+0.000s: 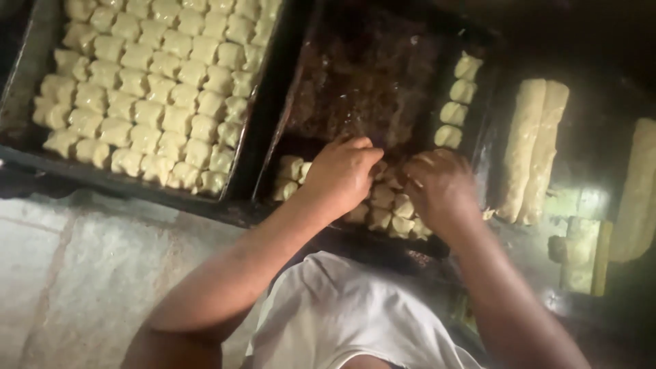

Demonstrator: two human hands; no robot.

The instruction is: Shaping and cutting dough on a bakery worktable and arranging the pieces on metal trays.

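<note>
A dark greased baking tray (355, 89) lies in front of me. A short row of pale dough pieces (386, 208) sits along its near edge, and a few more dough pieces (458, 102) line its right side. My left hand (342, 171) rests palm down on the near row, fingers curled over a dough piece. My right hand (441, 188) is right beside it, fingertips pinched on another piece in the same row. The two hands almost touch.
A second tray (20, 89) on the left is packed with rows of small dough pieces (157, 82). Two long dough rolls (533, 143) lie right of the middle tray, with another roll (639, 191) and cut dough blocks (581, 253) farther right. A stone floor (82, 273) shows at lower left.
</note>
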